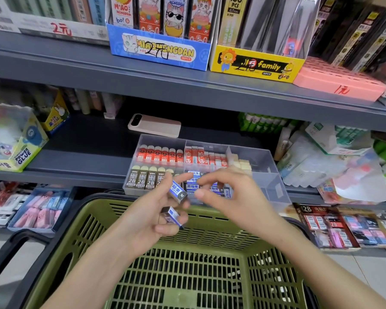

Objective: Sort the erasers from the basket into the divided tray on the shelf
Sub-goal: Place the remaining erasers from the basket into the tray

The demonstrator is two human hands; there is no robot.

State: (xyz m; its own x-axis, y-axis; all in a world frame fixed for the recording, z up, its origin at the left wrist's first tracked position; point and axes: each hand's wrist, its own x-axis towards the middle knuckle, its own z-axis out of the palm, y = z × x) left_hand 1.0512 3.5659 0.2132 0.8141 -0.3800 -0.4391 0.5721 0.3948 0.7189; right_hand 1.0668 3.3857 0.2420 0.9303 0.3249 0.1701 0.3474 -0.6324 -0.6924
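My left hand [152,215] holds two blue-and-white erasers above the green basket [94,248]: one eraser [177,192] between thumb and fingertips, a second eraser [172,216] lower in the curled fingers. Just to the right, my right hand [230,197] hovers with loosely curled fingers, its thumb and forefinger close to the upper eraser, holding nothing I can see. Behind both hands the clear divided tray [265,175] sits on the shelf edge, with red erasers [161,155], brown 2B erasers [140,179], blue erasers [193,180] and cream ones [243,163] in separate compartments.
A beige phone [154,125] lies on the shelf behind the tray. A Power Glue box [20,150] stands at the left, and bagged glue sticks [334,157] at the right. The shelf above carries display boxes [161,50]. Below are boxes of more erasers [40,210].
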